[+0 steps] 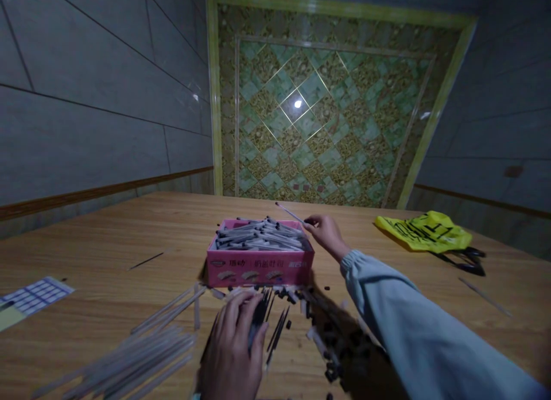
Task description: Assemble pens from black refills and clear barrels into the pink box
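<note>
A pink box (260, 268) full of thin pens with clear barrels and dark ends (258, 235) stands at the middle of the table. My right hand (326, 233), in a light blue sleeve, pinches one thin pen (290, 212) at the box's right rear corner, its dark tip pointing up and left. In front of the box, my left hand (236, 342) is curled around a bundle of thin dark sticks (258, 319). A few more dark sticks (278, 334) lie just right of that hand. Small black caps (331, 371) are scattered in front of the box and to its right.
Clear tubes (129, 360) lie in a pile at the front left. A gridded sheet (41, 295) is at the left edge and a single dark stick (146, 260) lies behind it. On the right are a yellow bag (426, 230), black glasses (465, 259) and a lone thin stick (484, 295).
</note>
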Available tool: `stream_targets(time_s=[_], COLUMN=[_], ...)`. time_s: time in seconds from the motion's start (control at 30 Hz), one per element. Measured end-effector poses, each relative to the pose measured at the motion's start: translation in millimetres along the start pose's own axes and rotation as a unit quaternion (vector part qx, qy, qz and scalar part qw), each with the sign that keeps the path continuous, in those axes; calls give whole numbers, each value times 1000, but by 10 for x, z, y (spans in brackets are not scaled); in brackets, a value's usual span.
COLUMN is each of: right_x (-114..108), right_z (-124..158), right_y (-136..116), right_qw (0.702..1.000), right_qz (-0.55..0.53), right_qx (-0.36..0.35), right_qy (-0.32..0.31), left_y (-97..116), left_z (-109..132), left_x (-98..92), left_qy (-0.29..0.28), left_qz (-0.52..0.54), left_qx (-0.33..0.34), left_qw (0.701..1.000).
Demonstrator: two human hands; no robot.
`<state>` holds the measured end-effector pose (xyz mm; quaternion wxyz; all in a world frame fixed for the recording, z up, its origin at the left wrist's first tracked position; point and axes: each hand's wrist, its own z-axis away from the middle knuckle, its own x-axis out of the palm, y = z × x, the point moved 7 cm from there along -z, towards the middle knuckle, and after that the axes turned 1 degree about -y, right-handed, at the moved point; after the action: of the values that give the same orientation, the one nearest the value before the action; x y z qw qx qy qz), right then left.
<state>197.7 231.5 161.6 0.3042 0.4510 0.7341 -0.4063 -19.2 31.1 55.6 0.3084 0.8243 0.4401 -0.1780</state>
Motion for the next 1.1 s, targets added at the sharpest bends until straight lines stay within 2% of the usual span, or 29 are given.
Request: stream_targets(time_s=[0.13,0.37,0.5,0.73,0.83,0.9,0.93,0.97,1.0,1.03,1.1], right_x=[228,491,451,143,115,156,193,268,366,380,352], right_z=[-272,-268,-205,48,457,924,1209,1531,1900,2216,2716], right_y=[-14,-91,-89,-187,-400,-587,-698,-857,-1030,-1120,-1237], right_qw=[998,994,996,1000,997,993,988,971,940,925,910], right_qz=[41,70,59,-15,-71,-107,-131,-172,-187,-188,-188], right_qx=[37,45,31,8,-22,-49,-73,-127,-193,-215,-233], right_qy=[-27,-64,-57,16,25,0,-31,-104,-210,-249,-288], left_y=[73,125,125,61,-19,-106,-156,-211,-264,-308,-367], left_z=[34,34,21,-37,-81,-117,-136,-154,-171,-186,-214], left_x=[100,79,81,65,-7,-73,-109,-143,-172,-195,-219], left_qy=[-36,-35,-50,-95,-113,-129,-135,-142,-150,-156,-168], left_qz=[-12,-5,1,-21,-56,-89,-107,-123,-136,-145,-156], left_qx=[44,45,19,-19,-51,-75,-88,-104,-119,-133,-152], left_qw=[998,998,999,995,991,985,981,977,972,968,961])
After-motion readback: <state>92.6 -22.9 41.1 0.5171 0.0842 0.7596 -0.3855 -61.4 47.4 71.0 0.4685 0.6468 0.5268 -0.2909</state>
